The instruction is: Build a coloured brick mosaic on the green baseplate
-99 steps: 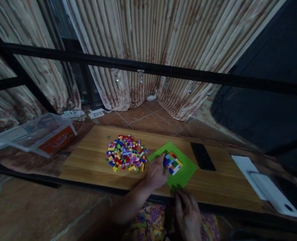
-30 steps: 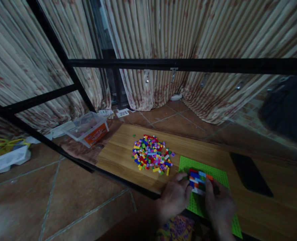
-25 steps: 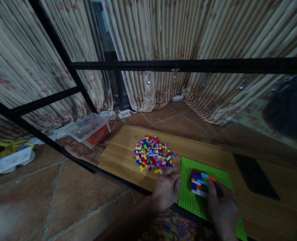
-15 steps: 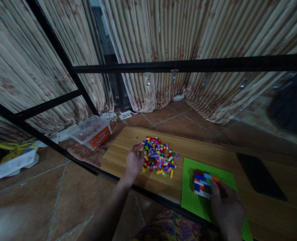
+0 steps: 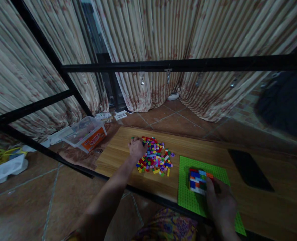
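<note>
My left hand [image 5: 137,148] reaches over the upper left edge of a loose pile of small coloured toy bricks [image 5: 156,159]. Its fingers are apart and point down, with the tips partly hidden, and I make out nothing held in them. On the right, my right hand [image 5: 222,201] grips the right side of a block built of joined bricks [image 5: 197,180], in blue, white, red, orange and light blue. This brick block is over a green studded baseplate [image 5: 185,187]; whether it touches the plate I cannot tell.
The pile and baseplate lie on a wooden board [image 5: 115,150] with a dark front edge. A black flat slab [image 5: 250,169] lies right of the baseplate. Beyond the left end stands a clear plastic box [image 5: 94,139] with an orange label. Black metal bars [image 5: 153,66] cross before the curtains.
My left hand has moved up along the pile's left side to its far edge. My right hand still holds the brick block. The whole view has shifted slightly.
</note>
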Demonstrator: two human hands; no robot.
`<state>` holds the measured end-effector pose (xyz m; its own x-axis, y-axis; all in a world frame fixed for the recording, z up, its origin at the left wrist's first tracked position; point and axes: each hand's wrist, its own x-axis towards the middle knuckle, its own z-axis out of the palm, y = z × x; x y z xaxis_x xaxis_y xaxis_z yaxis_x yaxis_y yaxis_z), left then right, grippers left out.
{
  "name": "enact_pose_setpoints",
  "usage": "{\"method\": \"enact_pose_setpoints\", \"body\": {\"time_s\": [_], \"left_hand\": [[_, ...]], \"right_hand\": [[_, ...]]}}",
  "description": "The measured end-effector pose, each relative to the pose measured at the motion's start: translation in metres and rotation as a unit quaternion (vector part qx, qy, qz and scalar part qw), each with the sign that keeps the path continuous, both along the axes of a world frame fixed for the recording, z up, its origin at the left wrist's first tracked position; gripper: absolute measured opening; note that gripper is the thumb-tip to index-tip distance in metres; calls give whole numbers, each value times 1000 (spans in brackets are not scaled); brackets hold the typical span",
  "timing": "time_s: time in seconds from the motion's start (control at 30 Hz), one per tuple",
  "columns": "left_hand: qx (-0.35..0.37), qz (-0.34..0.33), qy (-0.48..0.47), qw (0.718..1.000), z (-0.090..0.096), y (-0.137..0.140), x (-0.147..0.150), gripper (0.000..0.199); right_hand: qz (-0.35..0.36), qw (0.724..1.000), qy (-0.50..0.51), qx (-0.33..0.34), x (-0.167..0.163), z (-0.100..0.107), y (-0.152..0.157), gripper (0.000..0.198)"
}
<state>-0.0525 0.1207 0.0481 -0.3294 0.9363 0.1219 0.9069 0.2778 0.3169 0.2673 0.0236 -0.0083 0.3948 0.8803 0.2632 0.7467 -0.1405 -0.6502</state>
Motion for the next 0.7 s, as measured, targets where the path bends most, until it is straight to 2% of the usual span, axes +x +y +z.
{"method": "enact_pose_setpoints", "body": {"time_s": [0.17,0.4,0.53,0.7], "left_hand": [[-5,1,-15,1000,-4,5,-3,25],[53,-43,-33,997,-3,0,-4,17],[68,-67,-55,994,-1,-3,-8,22],[55,-118,-68,989,3,-14,-15,25]], "right_hand": [[-2,1000,24,17,-1,0,0,65],[1,998,60,29,-4,1,1,60],[0,998,59,35,-4,2,0,60],[-3,998,58,24,-3,2,0,61]]}}
